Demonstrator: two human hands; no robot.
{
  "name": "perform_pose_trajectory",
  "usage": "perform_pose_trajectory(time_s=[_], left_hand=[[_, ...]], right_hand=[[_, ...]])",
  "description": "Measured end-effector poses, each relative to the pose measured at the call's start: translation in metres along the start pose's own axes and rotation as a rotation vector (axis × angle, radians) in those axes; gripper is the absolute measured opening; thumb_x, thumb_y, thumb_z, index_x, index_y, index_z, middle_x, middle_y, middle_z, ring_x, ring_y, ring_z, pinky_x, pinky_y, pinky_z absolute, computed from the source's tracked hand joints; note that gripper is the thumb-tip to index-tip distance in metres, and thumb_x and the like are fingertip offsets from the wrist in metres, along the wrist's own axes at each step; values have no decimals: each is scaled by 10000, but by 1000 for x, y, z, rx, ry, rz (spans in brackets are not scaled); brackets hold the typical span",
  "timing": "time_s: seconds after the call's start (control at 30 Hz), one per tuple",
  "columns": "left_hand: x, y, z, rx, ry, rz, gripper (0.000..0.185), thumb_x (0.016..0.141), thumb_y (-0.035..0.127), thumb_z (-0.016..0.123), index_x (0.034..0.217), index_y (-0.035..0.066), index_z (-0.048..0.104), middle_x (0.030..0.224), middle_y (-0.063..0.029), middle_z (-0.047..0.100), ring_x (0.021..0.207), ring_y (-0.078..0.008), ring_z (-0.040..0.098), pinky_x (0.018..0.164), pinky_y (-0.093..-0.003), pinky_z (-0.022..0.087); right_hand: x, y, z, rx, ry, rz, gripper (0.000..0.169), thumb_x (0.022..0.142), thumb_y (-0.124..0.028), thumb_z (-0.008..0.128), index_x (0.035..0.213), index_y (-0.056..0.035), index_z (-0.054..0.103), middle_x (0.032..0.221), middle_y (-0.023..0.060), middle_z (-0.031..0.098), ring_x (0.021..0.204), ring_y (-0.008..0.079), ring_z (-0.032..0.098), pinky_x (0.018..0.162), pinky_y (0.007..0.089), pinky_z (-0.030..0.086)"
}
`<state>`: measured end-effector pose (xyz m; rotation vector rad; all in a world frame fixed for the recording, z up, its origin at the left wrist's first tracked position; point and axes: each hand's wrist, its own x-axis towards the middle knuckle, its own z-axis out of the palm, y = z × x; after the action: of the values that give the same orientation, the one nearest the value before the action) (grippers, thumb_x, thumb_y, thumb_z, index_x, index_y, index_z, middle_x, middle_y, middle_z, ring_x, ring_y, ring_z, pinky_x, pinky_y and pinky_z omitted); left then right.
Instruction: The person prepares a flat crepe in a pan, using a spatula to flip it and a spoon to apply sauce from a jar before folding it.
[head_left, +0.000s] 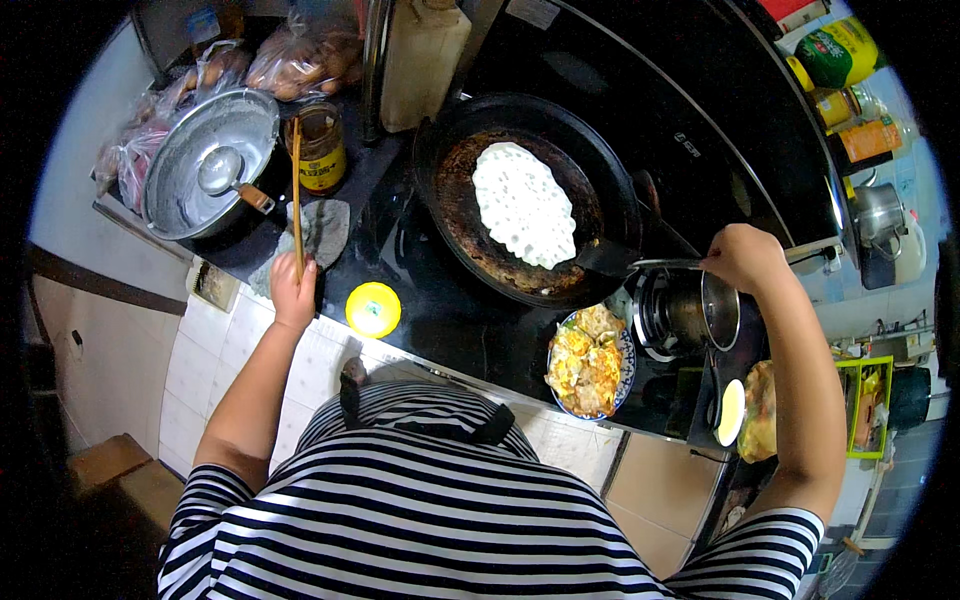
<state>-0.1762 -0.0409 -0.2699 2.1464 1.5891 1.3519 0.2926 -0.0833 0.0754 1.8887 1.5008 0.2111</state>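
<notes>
My left hand (292, 291) grips a pair of wooden chopsticks (297, 202) upright in the view, beside a grey cloth (328, 229) and in front of a glass jar (322, 161) with a yellow label. My right hand (742, 256) holds the handle of a spatula (607, 259), whose dark blade rests inside a black wok (622, 195) at the right edge of a white, pitted flatbread or batter sheet (523, 205). Below the wok, a blue-patterned plate (628, 375) bears browned egg pancakes (589, 361). A small pan (721, 311) stands under my right wrist.
At the left, a metal basin (161, 172) holds a ladle (221, 171), with plastic bags of food (304, 60) behind it. A yellow lid (373, 310) lies near the counter's front edge. A large plastic jug (422, 64) stands behind the wok; bottles (840, 52) line the right.
</notes>
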Motion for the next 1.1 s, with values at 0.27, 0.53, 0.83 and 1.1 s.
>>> perform_pose_trajectory(time_s=[0.27,0.53,0.83,1.1], left_hand=[[1,3,-1,13,-2,1,187,833,174,501,831,-3,557,848,-144,552,864,-332,497,783,-398,373],[3,4,-1,47,-1,27,188,830,169,498,834,-10,555,855,-148,551,871,-337,492,787,-400,372],[4,7,-2,46,-19,14,198,826,180,499,827,-11,550,849,-148,548,867,-340,490,787,-408,368],[1,2,0,45,-38,-16,213,828,200,497,844,-4,556,871,-150,555,895,-341,490,798,-409,365]], right_hand=[[2,7,9,261,-159,59,216,742,-259,638,861,-85,689,717,101,646,608,192,626,605,311,486],[6,19,41,379,-140,17,284,749,-341,628,860,-83,671,777,126,637,721,268,608,676,363,481],[19,24,64,562,-261,64,345,733,-408,645,823,-76,671,810,151,640,778,319,614,696,392,484],[1,15,54,505,-157,1,224,792,-217,615,854,-6,659,595,82,594,519,146,557,526,291,439]])
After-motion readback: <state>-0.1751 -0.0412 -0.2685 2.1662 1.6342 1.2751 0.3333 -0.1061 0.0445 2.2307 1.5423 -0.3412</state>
